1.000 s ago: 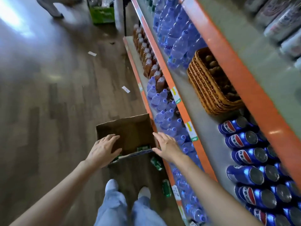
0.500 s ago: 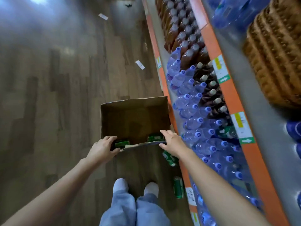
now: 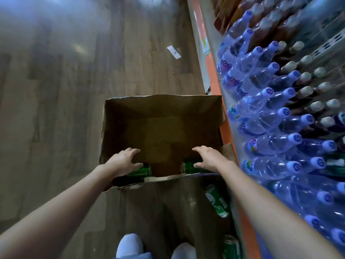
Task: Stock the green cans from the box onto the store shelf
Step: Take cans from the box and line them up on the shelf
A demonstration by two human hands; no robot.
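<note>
Left hand [image 3: 123, 162] reaches palm-down into the near left corner of the box [image 3: 162, 109]. Its fingers are spread and only lightly bent, lying over the left can [image 3: 140, 171] without wrapping round it. The box stands open on the wood floor [image 3: 65, 90], its right side just beside the orange edge of the shelf [image 3: 214, 75]. Across a bare stretch of cardboard, the right can [image 3: 189, 166] lies on its side in the near right corner. The right hand [image 3: 211, 157] covers it the same way, fingers stretched forward, gripping nothing. Outside the box, a loose can [image 3: 217, 202] lies on the floor by the shelf edge, and another can [image 3: 230, 247] lies nearer the shoes [image 3: 129, 244]. Farthest right, clear bottles [image 3: 270, 143] with blue caps fill the shelf.
</note>
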